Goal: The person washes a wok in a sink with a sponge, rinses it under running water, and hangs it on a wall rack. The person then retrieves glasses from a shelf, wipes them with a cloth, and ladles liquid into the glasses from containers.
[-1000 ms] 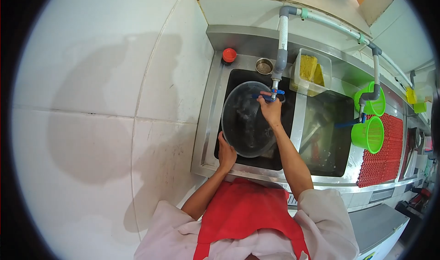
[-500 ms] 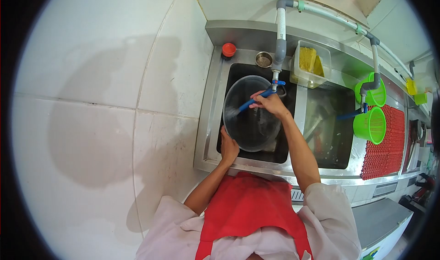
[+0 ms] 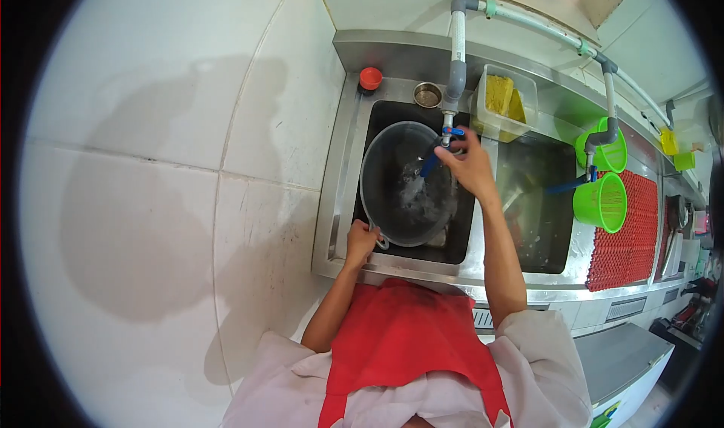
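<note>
A large round grey pot [image 3: 375, 194] sits tilted in the left basin of a steel sink, with stirred-up water inside. My left hand [image 3: 362, 243] is closed on its near-left rim, beside a small loop handle [image 3: 383, 242]. Above the pot's far right side, my right hand [image 3: 473, 170] has its thumb and fingers around the tap [image 3: 448, 120], by the blue lever [image 3: 453, 131]. A short blue hose [image 3: 429, 164] hangs from this tap, and water runs from it into the pot.
Behind the basin stand a red-topped container [image 3: 370, 79], a small metal bowl [image 3: 427, 95] and a clear tub [image 3: 483, 125] with yellow sponges. The right basin [image 3: 537, 202] holds cloudy water. Green baskets [image 3: 599, 203] stand near a red mat [image 3: 624, 239]. A tiled wall [image 3: 271, 217] closes the left.
My right hand has let go of the blue hose and moved up to the tap. The hose now hangs more steeply. My left hand has shifted slightly left and down along the pot's rim.
</note>
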### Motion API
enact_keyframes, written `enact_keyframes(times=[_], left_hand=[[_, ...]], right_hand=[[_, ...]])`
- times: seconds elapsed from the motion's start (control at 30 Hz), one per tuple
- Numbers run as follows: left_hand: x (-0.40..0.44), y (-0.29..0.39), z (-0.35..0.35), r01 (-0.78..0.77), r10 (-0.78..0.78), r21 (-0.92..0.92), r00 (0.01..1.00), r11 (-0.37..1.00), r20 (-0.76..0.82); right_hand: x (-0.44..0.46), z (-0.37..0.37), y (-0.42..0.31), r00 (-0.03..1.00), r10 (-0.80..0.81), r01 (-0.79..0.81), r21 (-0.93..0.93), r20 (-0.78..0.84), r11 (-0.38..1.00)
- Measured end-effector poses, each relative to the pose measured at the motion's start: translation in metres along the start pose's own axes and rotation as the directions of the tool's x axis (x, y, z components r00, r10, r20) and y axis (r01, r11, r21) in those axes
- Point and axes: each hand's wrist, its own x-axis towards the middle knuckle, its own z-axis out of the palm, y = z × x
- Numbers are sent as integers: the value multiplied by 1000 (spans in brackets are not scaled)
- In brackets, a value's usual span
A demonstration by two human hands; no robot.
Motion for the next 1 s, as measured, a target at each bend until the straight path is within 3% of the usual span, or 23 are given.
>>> enact_keyframes(times=[0.03,0.07,0.1,0.13,0.2,0.33,0.4,0.47,0.53,0.57,0.6,0.63,0.7,0.77,0.8,0.83,0.87,0.9,0.97,1.0], left_hand=[[-5,6,-5,111,-86,-214,989,970,122],[-6,9,-9,108,-82,-218,989,970,122],[-8,13,-12,177,-115,-306,971,935,210],[-10,17,-16,250,-136,-381,944,890,300],[-13,28,-21,315,-128,-472,914,823,386],[-6,38,-18,502,-114,-629,826,594,552],[-8,42,-17,486,-75,-665,834,567,546],[-9,51,-17,473,-36,-697,840,538,542],[-6,66,-16,441,11,-731,853,521,522],[-1,69,-10,407,3,-741,876,534,483],[0,80,-8,404,19,-742,873,535,488],[-2,89,-6,373,19,-764,894,526,449],[-12,113,-6,335,22,-791,916,512,401],[-22,134,-8,318,81,-795,906,516,415],[-26,142,-9,302,138,-798,893,521,428],[-30,150,-9,300,142,-797,892,523,429],[-35,157,-9,296,150,-797,890,526,429],[-39,165,-10,292,157,-796,889,530,430],[-45,172,-16,290,161,-795,888,533,432],[-47,171,-18,291,163,-796,886,531,433]], right_hand=[[-6,-13,-20,993,-48,53,45,-111,998],[-10,-22,-34,971,-88,110,85,-224,990],[-8,-26,-40,948,-213,211,-34,-234,977],[-4,-27,-41,947,-212,210,-35,-240,977],[2,-28,-43,881,-451,311,-545,-142,778],[13,-6,-35,906,-417,263,-685,-65,680],[14,3,-36,897,-423,226,-691,-127,687],[18,14,-34,918,-250,59,-518,-309,854],[11,2,-40,921,-224,58,-455,-320,888],[8,-15,-46,988,-45,23,-144,-149,989],[9,-29,-47,995,69,-81,165,78,983],[18,-42,-35,997,73,-73,226,7,971],[45,-77,-17,931,-192,138,-186,-311,973],[94,-100,27,874,-385,200,-501,-297,842],[113,-102,34,872,-386,199,-501,-301,842],[130,-105,38,975,-149,28,-579,-163,815],[144,-105,45,992,120,-118,-669,-43,734],[155,-98,54,992,122,-120,-668,-45,735],[180,-76,74,948,319,-202,-748,13,632],[195,-71,90,947,321,-202,-747,16,633]])
